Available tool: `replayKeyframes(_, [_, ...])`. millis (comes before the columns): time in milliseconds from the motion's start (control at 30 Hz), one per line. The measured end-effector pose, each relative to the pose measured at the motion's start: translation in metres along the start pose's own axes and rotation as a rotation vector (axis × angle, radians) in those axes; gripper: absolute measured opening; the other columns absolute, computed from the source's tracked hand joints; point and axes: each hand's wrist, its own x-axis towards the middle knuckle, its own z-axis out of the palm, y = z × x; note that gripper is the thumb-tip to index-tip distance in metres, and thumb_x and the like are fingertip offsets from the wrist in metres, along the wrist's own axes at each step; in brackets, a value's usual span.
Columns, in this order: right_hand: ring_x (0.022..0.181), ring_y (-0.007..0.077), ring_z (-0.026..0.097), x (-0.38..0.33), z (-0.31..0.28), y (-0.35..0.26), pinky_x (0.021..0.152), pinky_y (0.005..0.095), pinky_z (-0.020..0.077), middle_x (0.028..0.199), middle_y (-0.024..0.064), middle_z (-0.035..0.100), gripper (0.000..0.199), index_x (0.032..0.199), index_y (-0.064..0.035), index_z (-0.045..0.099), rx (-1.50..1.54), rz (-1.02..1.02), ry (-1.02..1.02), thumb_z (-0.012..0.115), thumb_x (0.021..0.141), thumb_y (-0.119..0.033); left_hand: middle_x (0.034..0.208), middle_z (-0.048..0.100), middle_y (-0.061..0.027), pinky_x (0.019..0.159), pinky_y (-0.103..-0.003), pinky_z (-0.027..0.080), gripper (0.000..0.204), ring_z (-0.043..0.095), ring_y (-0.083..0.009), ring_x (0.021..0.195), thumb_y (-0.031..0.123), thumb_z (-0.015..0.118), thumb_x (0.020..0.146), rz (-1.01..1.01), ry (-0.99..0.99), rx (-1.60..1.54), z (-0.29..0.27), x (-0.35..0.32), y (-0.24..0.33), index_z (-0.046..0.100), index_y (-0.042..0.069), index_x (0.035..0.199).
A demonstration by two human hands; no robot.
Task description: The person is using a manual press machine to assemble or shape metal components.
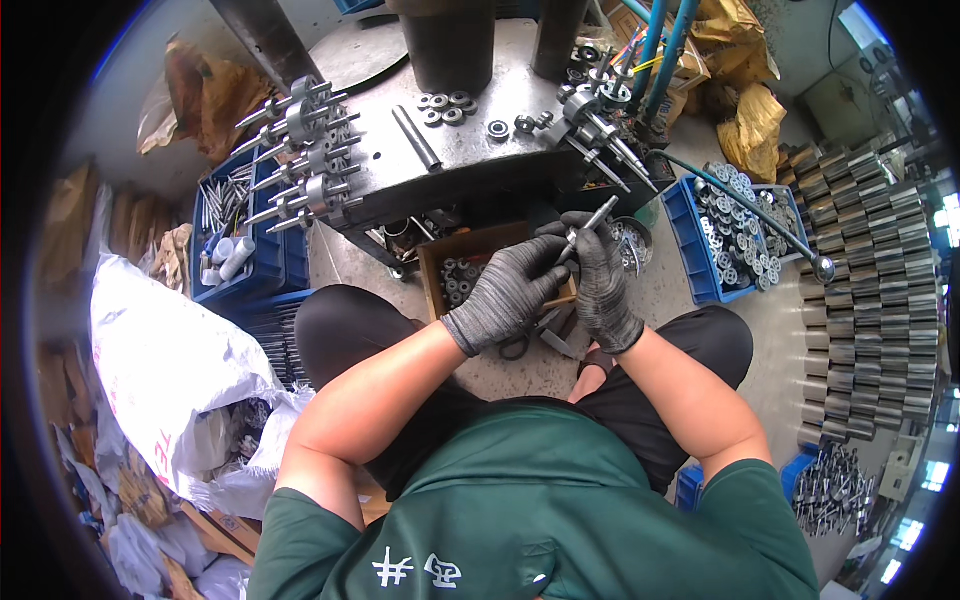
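Observation:
My left hand [508, 290] and my right hand [604, 288], both in dark grey knitted gloves, meet in front of my knees below the table edge. A short metal shaft [601, 213] slants up to the right out of my right hand's closed fingers. The fingertips of my left hand are closed at the shaft's lower end; the gloves partly hide that end. Under my hands stands an open wooden box [432, 272] with several small bearings [462, 275]. Beside my right hand, a round bowl [645, 243] holds small metal parts.
On the metal table [385, 185] lie a steel tube [416, 138], several bearings [450, 108] and rotors on shafts [310, 150]. Blue crates [708, 262] [262, 275] flank me. A long-handled tool [745, 205] juts over the right crate. Metal cylinders [870, 300] are stacked at right; a white sack [170, 350] stands left.

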Motion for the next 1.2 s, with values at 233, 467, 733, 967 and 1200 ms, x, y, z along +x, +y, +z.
replayKeyframes(233, [0.102,0.0164,0.066,0.018,-0.007,-0.022,0.093,0.0317,0.0542,0.115,0.0125,0.069,0.031,0.128,-0.0035,0.058,0.01,0.219,-0.01,0.052,0.107,-0.026,0.105,0.07,-0.0217,0.088,-0.037,0.055,0.034,0.07,-0.0287,0.098,0.011,0.07,0.092,-0.026,0.065,0.072,-0.006,0.007,0.017,0.064,-0.001,0.123])
replayKeyframes(467, [0.099,0.0164,0.067,0.021,-0.038,-0.06,0.09,0.0317,0.0534,0.108,0.0075,0.069,0.033,0.129,-0.0023,0.06,-0.116,0.114,-0.17,0.061,0.101,-0.02,0.113,0.065,-0.0165,0.092,-0.037,0.055,0.034,0.068,-0.028,0.106,0.01,0.072,0.089,0.112,0.009,0.421,-0.011,0.012,-0.022,0.062,0.002,0.121])
replayKeyframes(733, [0.091,0.0368,0.066,0.018,-0.223,-0.11,0.083,0.0452,0.0537,0.097,0.0171,0.067,0.028,0.114,-0.0085,0.067,-1.579,0.059,-0.496,0.062,0.094,-0.026,0.111,0.064,-0.0186,0.088,-0.048,0.052,0.035,0.064,-0.0397,0.103,0.024,0.071,0.088,0.081,-0.344,0.857,0.0,0.0,-0.004,0.066,0.005,0.116])
replayKeyframes(967, [0.073,0.0341,0.068,-0.069,-0.418,-0.038,0.073,0.0443,0.0543,0.082,0.0187,0.07,0.04,0.118,-0.0019,0.067,-1.231,0.662,0.187,0.063,0.089,-0.029,0.112,0.065,-0.0207,0.091,-0.049,0.051,0.044,0.064,-0.0393,0.107,0.035,0.069,0.088,-0.007,-0.623,1.017,0.002,0.0,-0.041,0.065,0.008,0.122])
replayKeyframes(1200, [0.106,0.0371,0.069,-0.101,-0.494,-0.007,0.095,0.0466,0.0525,0.114,0.0212,0.071,0.039,0.119,-0.0073,0.069,-1.518,0.907,0.323,0.062,0.088,-0.03,0.106,0.069,-0.0216,0.09,-0.051,0.052,0.042,0.065,-0.0412,0.102,0.035,0.069,0.088,-0.106,-0.702,1.071,0.005,-0.001,-0.076,0.067,0.008,0.119])
